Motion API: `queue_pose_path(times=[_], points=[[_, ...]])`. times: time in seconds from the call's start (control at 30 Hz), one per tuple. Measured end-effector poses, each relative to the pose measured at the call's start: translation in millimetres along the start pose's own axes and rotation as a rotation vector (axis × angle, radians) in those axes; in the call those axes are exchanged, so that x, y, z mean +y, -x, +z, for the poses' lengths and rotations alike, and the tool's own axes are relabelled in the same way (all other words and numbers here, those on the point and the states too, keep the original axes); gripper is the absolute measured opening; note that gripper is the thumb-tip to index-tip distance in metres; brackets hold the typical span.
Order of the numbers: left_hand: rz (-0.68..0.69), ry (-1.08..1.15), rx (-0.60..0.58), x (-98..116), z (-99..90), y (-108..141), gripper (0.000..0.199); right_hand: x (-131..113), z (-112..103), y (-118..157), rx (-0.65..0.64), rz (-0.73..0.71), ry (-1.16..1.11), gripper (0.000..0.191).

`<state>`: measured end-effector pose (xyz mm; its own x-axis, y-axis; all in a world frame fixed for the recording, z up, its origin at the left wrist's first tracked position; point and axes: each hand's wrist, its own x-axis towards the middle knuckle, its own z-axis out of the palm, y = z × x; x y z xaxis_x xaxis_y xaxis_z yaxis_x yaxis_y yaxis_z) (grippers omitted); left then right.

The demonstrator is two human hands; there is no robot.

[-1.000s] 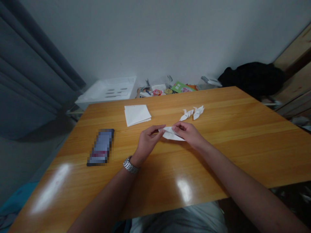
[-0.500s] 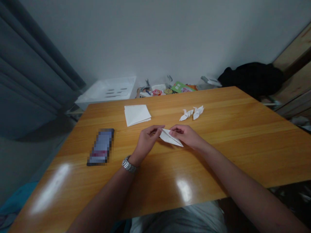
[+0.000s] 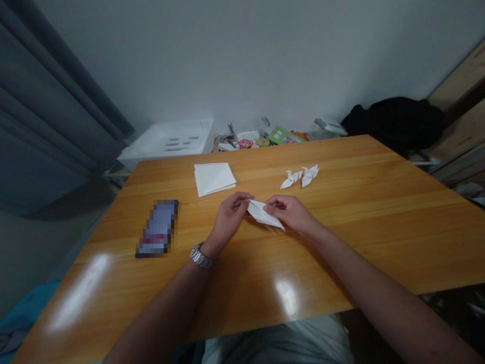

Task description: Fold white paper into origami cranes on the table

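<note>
A folded piece of white paper (image 3: 264, 215) is held between both hands, above the middle of the wooden table (image 3: 242, 288). My left hand (image 3: 232, 212), with a metal watch (image 3: 202, 256) on its wrist, pinches the paper's upper left end. On the other side, my right hand (image 3: 288, 210) grips the upper right edge with the thumb on top. The fingers under the paper are partly hidden. Two folded paper birds (image 3: 291, 179) (image 3: 310, 175) stand beyond my right hand. A small stack of lined sheets (image 3: 214, 179) lies beyond my left hand.
A phone (image 3: 157, 228) with a pixelated screen lies at the left of the table. Past the far edge are a white plastic tray (image 3: 151, 139), a green booklet (image 3: 282, 135) among small items, and a clear container (image 3: 328, 127). Black cloth (image 3: 394, 121) sits at the back right.
The folded paper has tilted slightly in my hands, and its near tip has shifted a little left. My left hand's fingers have risen slightly. Both hands keep their hold.
</note>
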<state>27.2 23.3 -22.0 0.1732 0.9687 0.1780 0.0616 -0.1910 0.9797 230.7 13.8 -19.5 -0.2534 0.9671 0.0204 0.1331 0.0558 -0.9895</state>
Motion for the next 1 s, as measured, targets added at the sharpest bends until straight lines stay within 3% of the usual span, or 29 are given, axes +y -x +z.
queue_pose_path(times=[1.0], points=[[0.012,0.02,0.021,6.2,2.4,0.5,0.021,1.0,-1.8,0.0,-0.012,-0.051,0.072,0.025]])
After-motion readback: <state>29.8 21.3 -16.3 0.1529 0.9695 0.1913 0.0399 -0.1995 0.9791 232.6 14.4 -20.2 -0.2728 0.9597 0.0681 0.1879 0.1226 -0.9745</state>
